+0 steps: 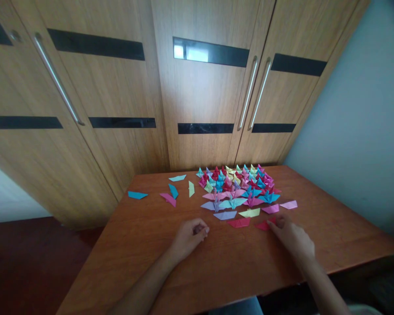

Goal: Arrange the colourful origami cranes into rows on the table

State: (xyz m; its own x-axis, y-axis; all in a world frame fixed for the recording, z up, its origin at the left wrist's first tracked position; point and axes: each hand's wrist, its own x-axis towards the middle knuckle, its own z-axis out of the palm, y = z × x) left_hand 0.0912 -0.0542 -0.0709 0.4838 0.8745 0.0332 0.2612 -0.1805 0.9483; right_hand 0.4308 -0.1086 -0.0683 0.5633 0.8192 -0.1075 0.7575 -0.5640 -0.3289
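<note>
My right hand [290,236] pinches a red folded paper piece [263,225] at its right end, low over the table. Beside it on the left lies another red folded paper [239,222]. My left hand [189,236] rests on the wood with its fingers curled together; whether anything is inside them is hidden. Just beyond the hands, a row of flat folded papers includes a lilac one [225,215], a yellow one [249,213] and a pink one [288,204]. Behind these stand many colourful origami cranes [232,202], packed closely in rows.
The brown wooden table [197,280] reaches back to a wooden wardrobe [203,96] with metal handles. At the table's back left lie several loose folded papers, among them a blue one [137,195] and a magenta one [168,199]. A pale wall [354,131] borders the right side.
</note>
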